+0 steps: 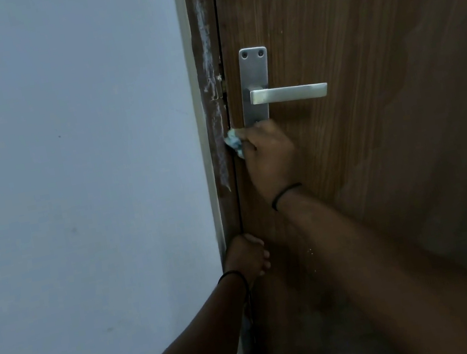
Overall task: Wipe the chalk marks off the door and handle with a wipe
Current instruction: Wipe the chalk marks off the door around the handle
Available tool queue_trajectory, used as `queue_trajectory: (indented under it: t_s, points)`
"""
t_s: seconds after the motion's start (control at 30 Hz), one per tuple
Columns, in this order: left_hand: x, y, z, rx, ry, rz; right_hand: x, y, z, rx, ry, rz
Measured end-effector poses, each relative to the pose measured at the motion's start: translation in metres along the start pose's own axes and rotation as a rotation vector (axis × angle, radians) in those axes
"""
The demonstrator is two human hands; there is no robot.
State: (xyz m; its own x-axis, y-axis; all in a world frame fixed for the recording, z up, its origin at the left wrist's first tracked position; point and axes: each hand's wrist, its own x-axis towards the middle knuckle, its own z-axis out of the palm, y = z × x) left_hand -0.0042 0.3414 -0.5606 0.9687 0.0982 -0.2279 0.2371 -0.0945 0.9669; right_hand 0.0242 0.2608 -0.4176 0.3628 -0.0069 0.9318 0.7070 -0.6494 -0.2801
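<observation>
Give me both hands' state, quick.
Left hand: rests against the door edge; grip cannot be told.
Right hand: pinching the wipe.

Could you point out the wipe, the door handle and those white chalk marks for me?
wipe (234, 143): head view, on the crumpled blue wad showing past the right hand's fingertips.
door handle (289, 94): head view, mid-length of the metal lever.
chalk marks (209, 65): head view, on the white streak along the frame.

Crumpled wipe (234, 143) (pale blue) against door (367, 91).
</observation>
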Motion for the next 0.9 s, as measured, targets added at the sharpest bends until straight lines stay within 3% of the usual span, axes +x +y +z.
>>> queue_trajectory:
  t_s: [0.13, 0.23, 0.3, 0.37, 0.47, 0.63, 0.77, 0.9]
  points:
    - [-0.004, 0.002, 0.002, 0.016, -0.038, -0.019, -0.012, 0.007, 0.009, -0.115, -0.205, -0.155]
    - [-0.013, 0.008, -0.004, 0.029, -0.032, -0.025, -0.044, 0.028, 0.001, -0.097, -0.396, -0.074]
    - [-0.019, 0.012, -0.007, 0.03, -0.009, -0.012, -0.063, 0.037, -0.011, -0.075, -0.455, 0.083]
    - [-0.026, 0.02, -0.009, 0.036, 0.006, 0.019, -0.072, 0.044, -0.027, -0.05, -0.427, 0.272]
    - [-0.035, 0.037, -0.008, -0.014, 0.033, 0.103, -0.059, 0.043, -0.05, -0.043, -0.315, 0.36]
    - [-0.049, 0.076, -0.005, -0.002, 0.195, 0.376, -0.016, 0.015, -0.082, -0.029, -0.204, 0.27]
    - [-0.065, 0.107, -0.006, 0.002, 0.269, 0.511, 0.003, -0.013, -0.094, -0.02, -0.236, 0.108]
    - [-0.081, 0.12, -0.011, 0.055, 0.33, 0.586, 0.017, -0.039, -0.087, 0.0, -0.28, 0.143]
